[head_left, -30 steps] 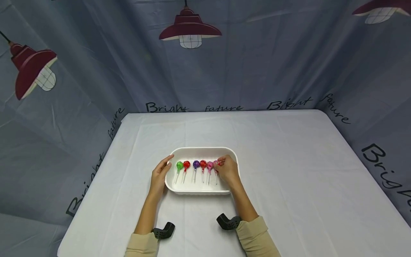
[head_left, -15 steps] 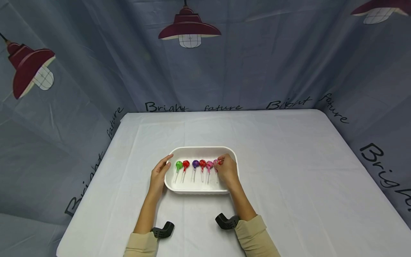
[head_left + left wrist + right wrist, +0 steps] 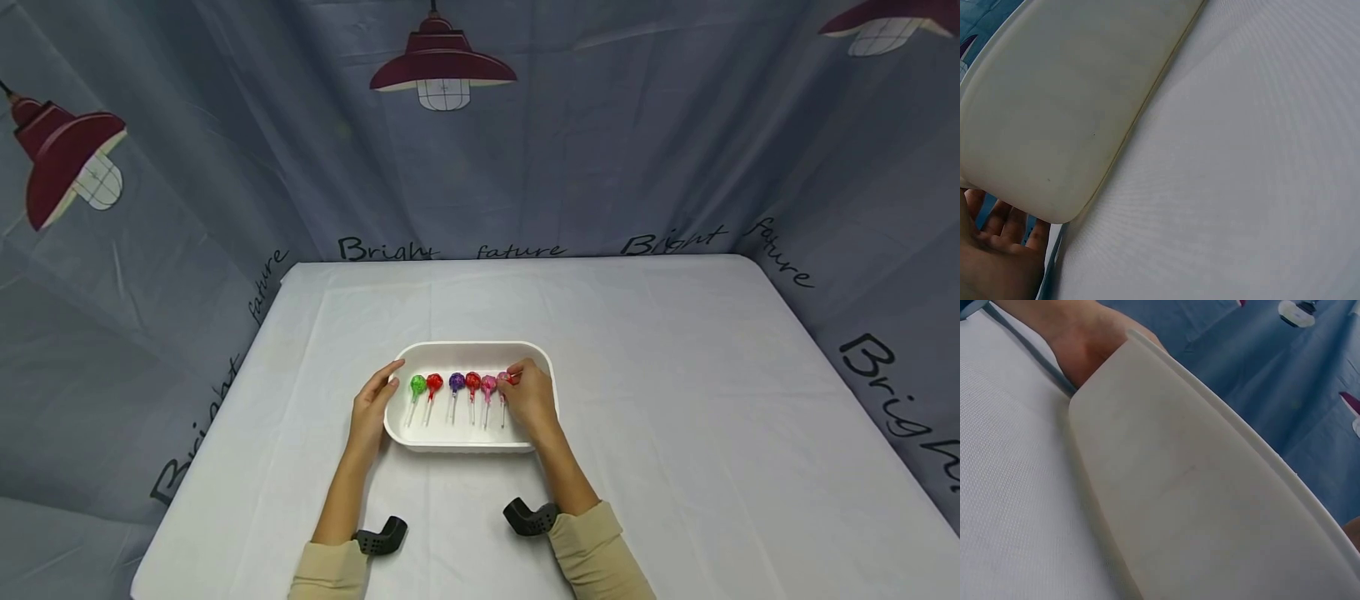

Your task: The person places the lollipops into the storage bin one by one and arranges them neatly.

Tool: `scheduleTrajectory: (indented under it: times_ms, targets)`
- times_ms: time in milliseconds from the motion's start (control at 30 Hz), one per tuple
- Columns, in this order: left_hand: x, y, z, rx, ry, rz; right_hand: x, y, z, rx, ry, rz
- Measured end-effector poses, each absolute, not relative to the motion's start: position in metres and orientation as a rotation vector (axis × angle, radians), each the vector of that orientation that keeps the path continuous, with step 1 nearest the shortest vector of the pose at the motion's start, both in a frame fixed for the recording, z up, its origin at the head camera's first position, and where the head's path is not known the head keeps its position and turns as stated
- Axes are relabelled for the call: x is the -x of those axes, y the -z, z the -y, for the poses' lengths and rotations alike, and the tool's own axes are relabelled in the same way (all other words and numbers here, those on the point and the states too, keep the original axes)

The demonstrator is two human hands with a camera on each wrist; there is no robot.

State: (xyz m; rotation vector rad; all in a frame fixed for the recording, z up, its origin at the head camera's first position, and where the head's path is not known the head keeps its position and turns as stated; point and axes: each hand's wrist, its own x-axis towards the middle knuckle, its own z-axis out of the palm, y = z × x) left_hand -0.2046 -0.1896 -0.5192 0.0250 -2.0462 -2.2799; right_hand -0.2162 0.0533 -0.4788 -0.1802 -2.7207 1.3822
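A white tray (image 3: pixel 450 437) stands on the table, with several wrapped lollipops in a row, sticks toward the person. From left come a green lollipop (image 3: pixel 418 384), a red lollipop (image 3: pixel 434 382), a purple lollipop (image 3: pixel 457 382), another red lollipop (image 3: pixel 472 381) and a pink lollipop (image 3: pixel 488 384). My right hand (image 3: pixel 533 395) pinches the head of the rightmost pink lollipop (image 3: pixel 503 398), partly hidden by the fingers. At the tray's left end my left hand (image 3: pixel 370 411) holds the rim, thumb at the edge, fingers along the outer wall. Both wrist views show mostly the tray's outer side.
White cloth covers the table (image 3: pixel 637 350). A grey-blue curtain (image 3: pixel 585 125) with printed lamps and lettering surrounds its back and sides. Black devices sit at the left wrist (image 3: pixel 382 537) and the right wrist (image 3: pixel 531 517).
The rightmost pink lollipop's stick has shifted slightly left, toward its neighbour, with my right fingers at its head. My left hand stays on the tray's end.
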Motion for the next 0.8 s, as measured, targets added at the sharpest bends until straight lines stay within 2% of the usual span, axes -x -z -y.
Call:
scheduleTrajectory:
  times_ms: [367,800]
  targets:
    - [0.195,0.498,0.185,-0.028,2.274,2.106,0.217,0.481,-0.053,0.183,-1.323,2.764]
    - [0.204,0.521,0.189,-0.039,2.283,2.058,0.217,0.481,-0.055,0.173,-1.286,2.790]
